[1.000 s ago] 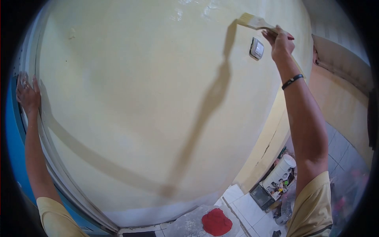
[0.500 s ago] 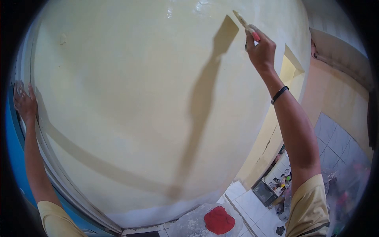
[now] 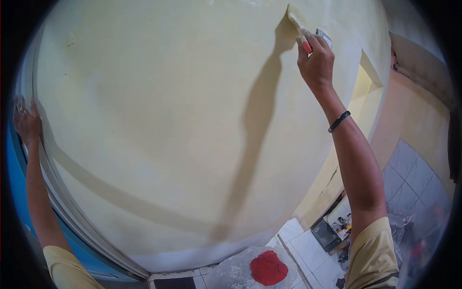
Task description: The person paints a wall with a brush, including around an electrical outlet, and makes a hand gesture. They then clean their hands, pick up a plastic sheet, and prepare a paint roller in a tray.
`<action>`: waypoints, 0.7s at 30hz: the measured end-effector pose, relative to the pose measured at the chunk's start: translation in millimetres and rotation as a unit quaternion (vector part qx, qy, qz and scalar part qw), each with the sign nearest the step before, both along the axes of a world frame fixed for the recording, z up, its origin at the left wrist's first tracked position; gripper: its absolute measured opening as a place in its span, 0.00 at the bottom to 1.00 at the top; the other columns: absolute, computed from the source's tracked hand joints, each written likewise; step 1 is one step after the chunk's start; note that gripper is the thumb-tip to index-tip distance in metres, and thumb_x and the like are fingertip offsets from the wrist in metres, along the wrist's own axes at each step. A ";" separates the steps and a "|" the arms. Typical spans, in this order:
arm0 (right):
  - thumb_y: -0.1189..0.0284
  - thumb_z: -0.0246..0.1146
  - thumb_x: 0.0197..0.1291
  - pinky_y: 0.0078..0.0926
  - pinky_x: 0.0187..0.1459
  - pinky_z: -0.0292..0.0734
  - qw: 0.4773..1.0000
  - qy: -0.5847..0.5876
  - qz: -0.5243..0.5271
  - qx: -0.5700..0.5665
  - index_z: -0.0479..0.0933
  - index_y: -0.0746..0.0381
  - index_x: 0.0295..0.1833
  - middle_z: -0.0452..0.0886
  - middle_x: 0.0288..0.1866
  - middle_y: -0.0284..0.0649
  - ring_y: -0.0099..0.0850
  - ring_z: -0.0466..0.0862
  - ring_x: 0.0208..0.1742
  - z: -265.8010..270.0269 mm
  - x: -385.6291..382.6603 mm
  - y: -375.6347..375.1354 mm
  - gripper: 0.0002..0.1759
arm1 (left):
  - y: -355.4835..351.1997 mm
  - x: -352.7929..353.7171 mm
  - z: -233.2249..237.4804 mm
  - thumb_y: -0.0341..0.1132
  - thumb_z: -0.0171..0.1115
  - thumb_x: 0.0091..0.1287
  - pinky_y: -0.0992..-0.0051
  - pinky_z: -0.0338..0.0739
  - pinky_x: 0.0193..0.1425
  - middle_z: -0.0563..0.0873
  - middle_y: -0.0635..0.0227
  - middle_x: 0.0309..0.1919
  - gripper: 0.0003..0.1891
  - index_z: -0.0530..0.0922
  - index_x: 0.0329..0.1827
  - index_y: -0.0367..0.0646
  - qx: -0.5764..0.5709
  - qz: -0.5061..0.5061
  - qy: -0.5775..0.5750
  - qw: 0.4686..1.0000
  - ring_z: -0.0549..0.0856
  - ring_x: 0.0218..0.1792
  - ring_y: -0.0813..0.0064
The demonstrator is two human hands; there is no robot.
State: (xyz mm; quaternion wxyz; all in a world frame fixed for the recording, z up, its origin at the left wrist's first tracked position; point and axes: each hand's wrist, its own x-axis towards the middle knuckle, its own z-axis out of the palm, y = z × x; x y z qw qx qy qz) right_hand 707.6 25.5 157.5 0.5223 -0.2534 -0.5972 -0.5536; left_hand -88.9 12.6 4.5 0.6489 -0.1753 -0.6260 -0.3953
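Observation:
Up high, my right hand grips a flat putty knife with a pale smeared blade and a red handle end. The blade tip meets or nearly meets its own shadow on the cream wall. A grey metallic edge shows behind my right fingers; what it belongs to I cannot make out. At the far left, my left hand rests with fingers spread on the light frame at the wall's edge. Whitish residue marks its fingers.
A red bundle lies on a clear plastic sheet on the tiled floor. Right of the wall is a recessed opening. Cluttered items stand low at right. A blue panel edges the left.
My right hand has moved slightly up with the putty knife, and its blade has closed in on its shadow. The view has shifted a little; my left hand stays on the frame.

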 end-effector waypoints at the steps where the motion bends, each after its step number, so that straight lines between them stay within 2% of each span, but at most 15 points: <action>1: 0.73 0.67 0.61 0.35 0.43 0.80 1.000 0.009 0.005 -0.010 0.83 0.65 0.49 0.85 0.41 0.49 0.47 0.85 0.40 0.2 1.1 0.0 0.12 | -0.8 1.1 1.1 0.58 0.42 0.76 0.59 0.59 0.76 0.62 0.63 0.75 0.31 0.61 0.77 0.51 0.004 -0.005 0.013 1.000 0.63 0.74 0.62; 3: 0.73 0.66 0.61 0.34 0.42 0.80 1.000 -0.001 0.016 -0.006 0.83 0.65 0.48 0.85 0.41 0.49 0.47 0.85 0.39 5.1 3.0 -2.8 0.11 | -3.0 7.8 1.0 0.58 0.42 0.76 0.59 0.59 0.76 0.65 0.62 0.74 0.32 0.62 0.76 0.50 -0.028 0.052 -0.062 0.996 0.65 0.73 0.62; 4: 0.73 0.66 0.61 0.33 0.41 0.80 1.000 -0.005 0.022 -0.003 0.83 0.65 0.48 0.85 0.40 0.49 0.47 0.85 0.39 8.5 5.2 -5.0 0.11 | -2.6 7.4 1.8 0.58 0.42 0.75 0.59 0.59 0.76 0.66 0.61 0.74 0.32 0.62 0.76 0.50 -0.030 0.067 -0.065 0.995 0.66 0.73 0.61; 5: 0.73 0.66 0.59 0.34 0.41 0.80 0.999 -0.028 0.034 0.021 0.84 0.65 0.45 0.85 0.36 0.46 0.44 0.85 0.36 15.4 9.9 -4.6 0.10 | -2.2 7.2 2.6 0.58 0.42 0.75 0.59 0.60 0.75 0.67 0.60 0.73 0.32 0.62 0.76 0.49 -0.033 0.083 -0.068 0.994 0.67 0.72 0.61; 8: 0.71 0.67 0.59 0.32 0.41 0.80 0.994 0.014 0.097 -0.054 0.84 0.64 0.45 0.86 0.37 0.48 0.43 0.86 0.36 25.7 19.2 -12.3 0.10 | -5.1 -5.8 2.2 0.58 0.42 0.75 0.59 0.60 0.75 0.70 0.58 0.71 0.32 0.64 0.75 0.47 -0.040 0.123 -0.024 0.991 0.69 0.71 0.57; 9: 0.71 0.69 0.57 0.32 0.40 0.80 0.991 0.051 0.089 -0.089 0.85 0.61 0.44 0.87 0.36 0.45 0.36 0.88 0.37 29.7 20.5 -19.8 0.10 | -10.8 -5.3 4.7 0.58 0.42 0.75 0.60 0.60 0.75 0.71 0.57 0.70 0.33 0.65 0.74 0.46 -0.066 0.160 -0.038 0.984 0.70 0.70 0.56; 11: 0.71 0.66 0.60 0.25 0.41 0.78 0.982 0.073 0.052 -0.167 0.85 0.60 0.49 0.88 0.35 0.40 0.28 0.87 0.37 40.9 22.7 -38.5 0.12 | -11.3 -4.2 5.7 0.58 0.42 0.75 0.61 0.61 0.75 0.72 0.56 0.70 0.33 0.65 0.74 0.45 -0.079 0.187 -0.040 0.978 0.70 0.70 0.56; 12: 0.71 0.65 0.62 0.22 0.41 0.78 0.974 0.085 0.032 -0.206 0.84 0.60 0.52 0.88 0.34 0.38 0.24 0.87 0.37 44.9 26.0 -46.0 0.13 | -7.9 -7.8 4.3 0.58 0.42 0.75 0.62 0.62 0.74 0.72 0.56 0.70 0.33 0.66 0.74 0.44 -0.067 0.178 -0.030 0.981 0.70 0.70 0.55; 13: 0.71 0.63 0.65 0.23 0.46 0.80 0.980 0.029 0.002 -0.195 0.82 0.68 0.52 0.88 0.39 0.45 0.30 0.87 0.42 52.0 30.7 -49.5 0.15 | -4.1 -13.8 1.9 0.58 0.42 0.75 0.62 0.63 0.74 0.72 0.55 0.70 0.33 0.66 0.73 0.44 -0.055 0.168 -0.021 0.984 0.70 0.70 0.55; 16: 0.78 0.60 0.65 0.24 0.36 0.82 0.963 0.004 0.101 -0.250 0.81 0.72 0.42 0.84 0.30 0.39 0.26 0.83 0.31 65.6 30.6 -53.0 0.08 | 5.0 -28.2 -4.2 0.58 0.41 0.75 0.62 0.67 0.71 0.73 0.54 0.69 0.33 0.66 0.73 0.43 -0.073 0.161 0.009 0.984 0.73 0.68 0.54; 17: 0.80 0.60 0.63 0.21 0.40 0.79 0.953 0.018 0.110 -0.281 0.83 0.71 0.45 0.87 0.33 0.36 0.22 0.83 0.35 70.1 31.8 -56.8 0.09 | 7.4 -32.1 -5.6 0.59 0.41 0.75 0.62 0.68 0.71 0.73 0.54 0.68 0.33 0.66 0.73 0.43 -0.075 0.157 0.017 0.985 0.74 0.67 0.54; 21: 0.80 0.60 0.63 0.22 0.40 0.80 0.942 0.021 0.123 -0.311 0.83 0.71 0.46 0.87 0.34 0.37 0.22 0.83 0.35 82.2 35.1 -59.2 0.09 | -4.6 -23.5 2.7 0.59 0.40 0.75 0.62 0.70 0.69 0.74 0.53 0.67 0.33 0.66 0.73 0.43 -0.050 0.131 0.032 0.990 0.76 0.65 0.53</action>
